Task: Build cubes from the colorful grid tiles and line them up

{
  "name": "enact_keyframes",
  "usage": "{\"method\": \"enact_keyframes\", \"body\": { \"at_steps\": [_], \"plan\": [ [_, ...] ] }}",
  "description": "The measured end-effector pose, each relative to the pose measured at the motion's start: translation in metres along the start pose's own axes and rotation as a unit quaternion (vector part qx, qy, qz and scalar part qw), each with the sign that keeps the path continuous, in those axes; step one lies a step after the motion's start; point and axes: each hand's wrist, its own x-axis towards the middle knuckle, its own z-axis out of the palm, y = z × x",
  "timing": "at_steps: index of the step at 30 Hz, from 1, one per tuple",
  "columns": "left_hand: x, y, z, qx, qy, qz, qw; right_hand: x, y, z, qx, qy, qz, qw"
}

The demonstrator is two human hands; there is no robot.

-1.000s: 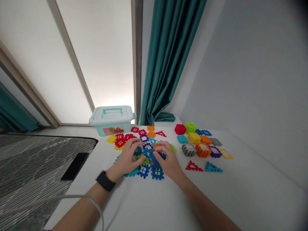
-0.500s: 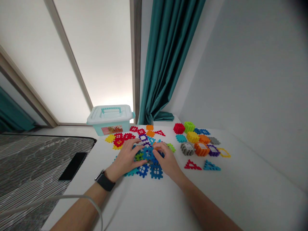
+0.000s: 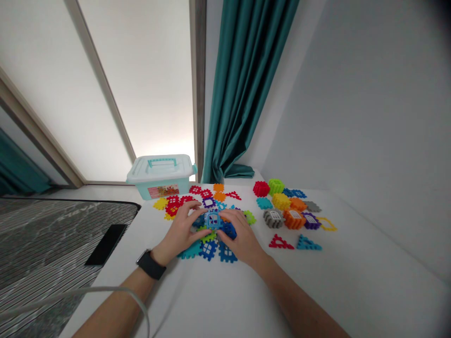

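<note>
Between my two hands is a blue window building tile [image 3: 213, 219], raised a little over the loose pieces. My left hand [image 3: 183, 228] grips its left edge with thumb and fingers. From the other side my right hand [image 3: 241, 231] holds its right edge. Under and around them lie a lime-green tile [image 3: 208, 234], a dark blue window tile [image 3: 208, 250], another blue tile [image 3: 226, 253] and a teal piece [image 3: 190, 251]. Some pieces beneath my fingers are hidden.
Red tiles [image 3: 172, 206] lie at the back left, near a lidded light-teal box [image 3: 164, 176]. To the right stand stacks in red, yellow, grey [image 3: 273, 218] and orange [image 3: 294, 218], with two triangles in front. A black phone-like slab [image 3: 105, 244] lies left.
The blue window tile has come up between my hands and now faces me. My right fingers have shifted onto its right edge.
</note>
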Motion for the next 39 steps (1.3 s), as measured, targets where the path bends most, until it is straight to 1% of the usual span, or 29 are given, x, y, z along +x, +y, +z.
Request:
{"method": "enact_keyframes", "body": {
  "at_steps": [7, 15, 22, 28, 34, 39],
  "plan": [
    [0.000, -0.003, 0.000, -0.001, 0.003, 0.005, 1.000, 0.001, -0.003, -0.002, 0.003, -0.006, -0.009, 1.000],
    [0.000, 0.001, -0.001, 0.004, 0.002, 0.000, 1.000, 0.002, -0.003, -0.003, 0.010, -0.003, -0.013, 1.000],
    [0.003, 0.007, -0.007, 0.011, -0.029, -0.002, 1.000, 0.004, -0.004, -0.006, 0.000, 0.022, -0.019, 1.000],
    [0.003, 0.009, -0.008, 0.010, -0.023, -0.008, 1.000, 0.004, -0.004, -0.007, 0.000, 0.011, -0.017, 1.000],
    [0.003, 0.006, -0.008, 0.011, -0.007, -0.003, 1.000, 0.003, -0.004, -0.007, 0.004, 0.000, -0.016, 1.000],
    [0.003, 0.003, -0.009, 0.005, 0.003, -0.009, 1.000, 0.003, -0.003, -0.010, -0.003, 0.018, 0.010, 1.000]
  ]
}}
